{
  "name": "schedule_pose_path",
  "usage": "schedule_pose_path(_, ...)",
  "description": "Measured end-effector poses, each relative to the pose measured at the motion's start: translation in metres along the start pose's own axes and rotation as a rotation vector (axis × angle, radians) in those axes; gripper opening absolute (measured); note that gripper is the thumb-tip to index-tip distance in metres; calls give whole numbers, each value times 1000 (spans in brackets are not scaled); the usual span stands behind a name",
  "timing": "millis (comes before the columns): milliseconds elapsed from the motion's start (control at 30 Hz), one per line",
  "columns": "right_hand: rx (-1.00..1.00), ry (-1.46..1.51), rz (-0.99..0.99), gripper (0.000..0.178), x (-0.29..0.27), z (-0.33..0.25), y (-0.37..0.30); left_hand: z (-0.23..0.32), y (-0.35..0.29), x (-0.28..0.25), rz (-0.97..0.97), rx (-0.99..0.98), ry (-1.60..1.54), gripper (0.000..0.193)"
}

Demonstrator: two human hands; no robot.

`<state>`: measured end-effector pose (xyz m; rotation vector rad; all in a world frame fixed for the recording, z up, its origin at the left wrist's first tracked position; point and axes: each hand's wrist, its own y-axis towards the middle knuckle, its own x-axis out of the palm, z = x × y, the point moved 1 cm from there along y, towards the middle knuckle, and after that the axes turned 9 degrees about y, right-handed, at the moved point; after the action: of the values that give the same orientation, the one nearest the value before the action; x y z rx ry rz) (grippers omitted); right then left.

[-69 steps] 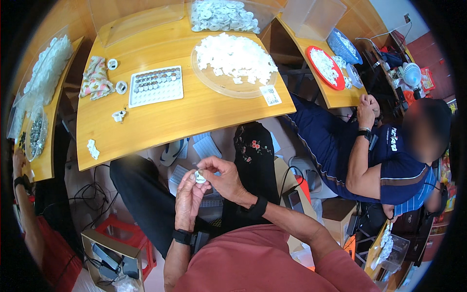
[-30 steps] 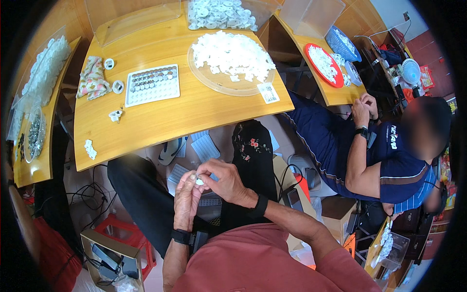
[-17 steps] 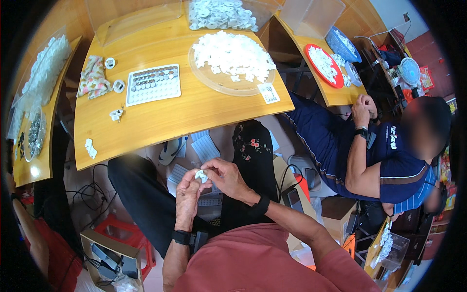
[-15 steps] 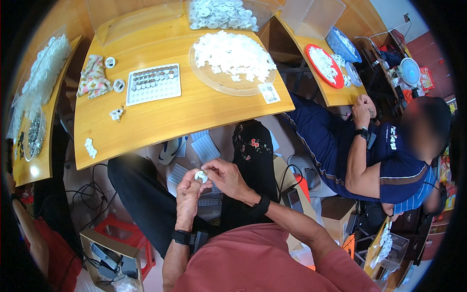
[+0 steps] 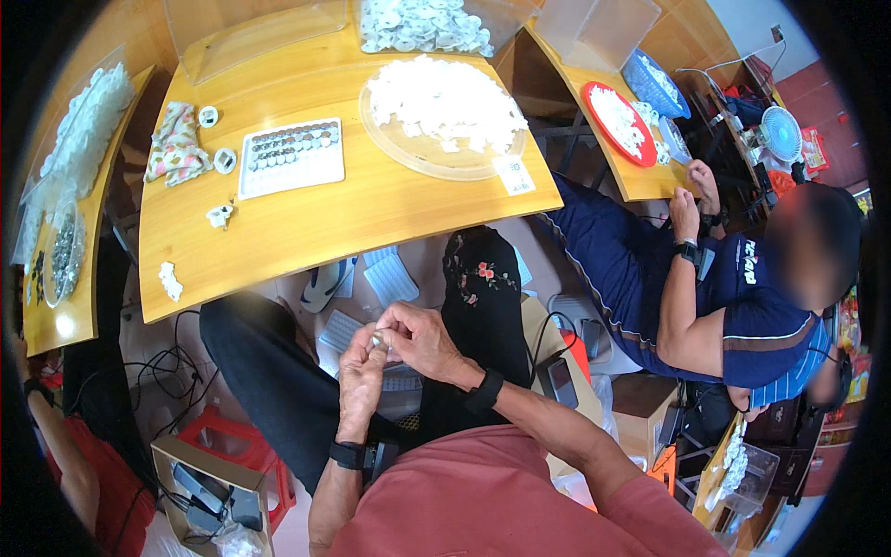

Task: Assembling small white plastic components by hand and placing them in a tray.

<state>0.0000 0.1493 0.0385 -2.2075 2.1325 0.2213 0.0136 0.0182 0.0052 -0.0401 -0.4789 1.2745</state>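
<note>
Above my lap, my left hand (image 5: 360,376) and my right hand (image 5: 425,342) meet at the fingertips around a small white round plastic piece (image 5: 379,341). Most of that piece is covered by my fingers. Both hands are closed on it, the right thumb and fingers pinching from the right side. On the table beyond lies a white tray (image 5: 320,169) with rows of small round metallic parts. Left of it sit two white round pieces (image 5: 225,161), a small white part (image 5: 219,216) and a crumpled patterned cloth (image 5: 176,147).
A round clear tray (image 5: 408,160) holds a heap of white plastic parts, and a bag of white discs (image 5: 425,26) stands behind. A co-worker (image 5: 687,306) sits at right by a red plate (image 5: 594,93). The wooden table's front edge (image 5: 371,252) lies between me and these.
My right hand has shifted slightly left and closed further over the white piece, which shows less now. The co-worker's hands have moved apart.
</note>
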Motion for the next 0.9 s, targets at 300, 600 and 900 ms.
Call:
schedule_pose_path(300,183,86,-82,8,-11,-3,-4,7,-3,0,3,-98,-110,24)
schedule_pose_path(600,3,-5,-48,8,-7,-2,-2,10,-8,1,5,-82,-41,28)
schedule_pose_path(900,69,15,-168,6,-10,-22,-2,54,-21,9,-56,8,389,35)
